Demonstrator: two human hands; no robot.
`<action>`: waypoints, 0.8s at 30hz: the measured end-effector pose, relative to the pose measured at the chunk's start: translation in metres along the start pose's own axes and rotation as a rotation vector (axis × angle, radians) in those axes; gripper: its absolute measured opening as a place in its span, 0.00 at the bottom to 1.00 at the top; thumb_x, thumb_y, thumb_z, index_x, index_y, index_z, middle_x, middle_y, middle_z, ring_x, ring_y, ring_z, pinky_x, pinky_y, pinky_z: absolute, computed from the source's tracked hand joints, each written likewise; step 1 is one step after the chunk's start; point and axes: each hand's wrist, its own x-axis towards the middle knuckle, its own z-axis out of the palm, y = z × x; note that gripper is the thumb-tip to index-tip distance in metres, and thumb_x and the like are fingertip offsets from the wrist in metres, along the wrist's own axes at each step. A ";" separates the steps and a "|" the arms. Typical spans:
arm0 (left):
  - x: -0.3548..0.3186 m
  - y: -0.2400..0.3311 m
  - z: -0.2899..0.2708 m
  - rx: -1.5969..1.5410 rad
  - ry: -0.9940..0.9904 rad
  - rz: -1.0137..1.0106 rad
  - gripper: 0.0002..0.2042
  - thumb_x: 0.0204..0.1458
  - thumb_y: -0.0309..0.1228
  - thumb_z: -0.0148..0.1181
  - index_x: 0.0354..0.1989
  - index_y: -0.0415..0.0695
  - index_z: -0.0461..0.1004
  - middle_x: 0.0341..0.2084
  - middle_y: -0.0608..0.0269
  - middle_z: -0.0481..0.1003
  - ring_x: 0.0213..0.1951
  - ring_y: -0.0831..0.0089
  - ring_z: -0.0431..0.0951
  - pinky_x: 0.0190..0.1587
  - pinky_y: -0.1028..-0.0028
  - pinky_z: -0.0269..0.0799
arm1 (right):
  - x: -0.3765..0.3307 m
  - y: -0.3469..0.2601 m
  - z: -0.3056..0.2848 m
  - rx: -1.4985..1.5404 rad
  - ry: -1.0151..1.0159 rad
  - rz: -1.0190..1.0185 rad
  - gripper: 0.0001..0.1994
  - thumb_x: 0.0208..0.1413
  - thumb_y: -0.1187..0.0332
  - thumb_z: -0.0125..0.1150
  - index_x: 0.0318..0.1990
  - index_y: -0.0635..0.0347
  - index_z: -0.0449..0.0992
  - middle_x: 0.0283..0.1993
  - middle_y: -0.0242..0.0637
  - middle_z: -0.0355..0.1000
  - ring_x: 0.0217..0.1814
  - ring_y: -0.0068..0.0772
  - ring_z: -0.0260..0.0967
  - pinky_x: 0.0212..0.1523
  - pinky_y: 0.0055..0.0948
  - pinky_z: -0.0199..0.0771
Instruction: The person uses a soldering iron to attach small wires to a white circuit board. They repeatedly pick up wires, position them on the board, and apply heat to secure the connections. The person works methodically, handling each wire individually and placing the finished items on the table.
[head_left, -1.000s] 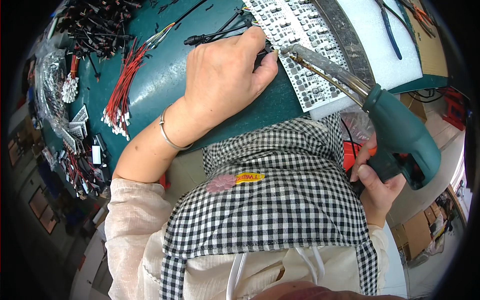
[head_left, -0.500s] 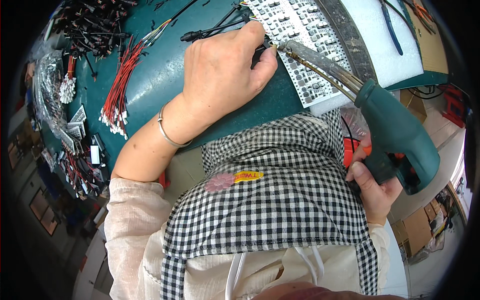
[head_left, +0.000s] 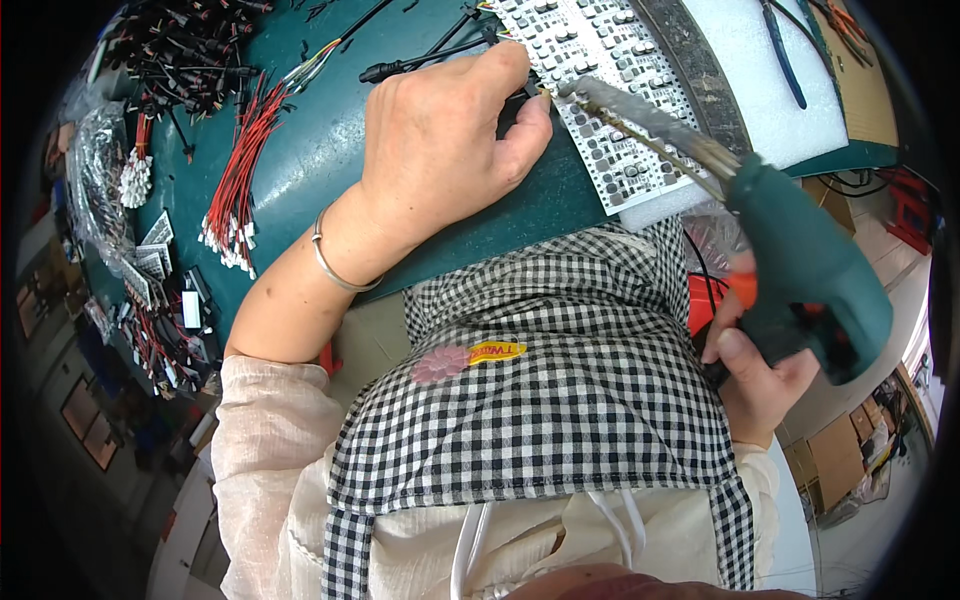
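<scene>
My right hand (head_left: 752,375) is wrapped round the handle of a green soldering gun (head_left: 815,265) with an orange trigger. Its metal barrel and thin side tube reach up-left, the tip lying over the left part of a white circuit board panel (head_left: 625,110) full of small dark parts. At the panel's left edge, my left hand (head_left: 445,145) is closed in a pinch, thumb and forefinger together. A black cable with a connector (head_left: 385,72) runs behind that hand; what the fingers pinch is mostly hidden.
Bundled red wires with white plugs (head_left: 238,190) lie on the green mat (head_left: 310,130) at left, near heaped black connector cables (head_left: 170,70). A white foam sheet (head_left: 790,125) and blue-handled pliers (head_left: 784,60) are at the right. A dark curved strip (head_left: 705,90) borders the panel.
The soldering gun has shifted slightly right, its tip drawing away from the left fingers. My right hand moves along with it. My left hand has barely moved.
</scene>
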 end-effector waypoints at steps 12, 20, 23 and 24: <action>0.000 0.001 -0.002 0.001 -0.014 -0.011 0.08 0.42 0.30 0.63 0.23 0.44 0.69 0.12 0.62 0.69 0.15 0.62 0.72 0.17 0.65 0.65 | 0.013 -0.005 -0.003 0.137 0.037 -0.105 0.38 0.41 0.65 0.71 0.54 0.82 0.57 0.21 0.37 0.63 0.16 0.21 0.58 0.12 0.17 0.61; 0.004 0.001 -0.020 -0.108 -0.186 -0.184 0.07 0.45 0.28 0.68 0.29 0.39 0.78 0.20 0.59 0.78 0.20 0.76 0.76 0.24 0.78 0.69 | 0.014 -0.004 -0.006 0.147 0.046 -0.105 0.38 0.40 0.65 0.71 0.54 0.82 0.58 0.21 0.37 0.63 0.16 0.20 0.59 0.13 0.17 0.61; 0.005 -0.001 -0.023 -0.182 -0.199 -0.238 0.07 0.44 0.25 0.68 0.32 0.38 0.79 0.23 0.59 0.80 0.25 0.78 0.79 0.29 0.80 0.72 | 0.014 -0.004 -0.008 0.146 0.046 -0.108 0.38 0.40 0.64 0.71 0.54 0.82 0.58 0.21 0.37 0.63 0.16 0.21 0.59 0.13 0.17 0.61; 0.005 -0.001 -0.024 -0.181 -0.197 -0.231 0.07 0.44 0.25 0.68 0.32 0.38 0.80 0.24 0.60 0.80 0.26 0.78 0.79 0.30 0.81 0.73 | 0.014 -0.004 -0.009 0.144 0.039 -0.107 0.38 0.40 0.64 0.71 0.54 0.82 0.58 0.21 0.38 0.63 0.16 0.21 0.59 0.13 0.17 0.61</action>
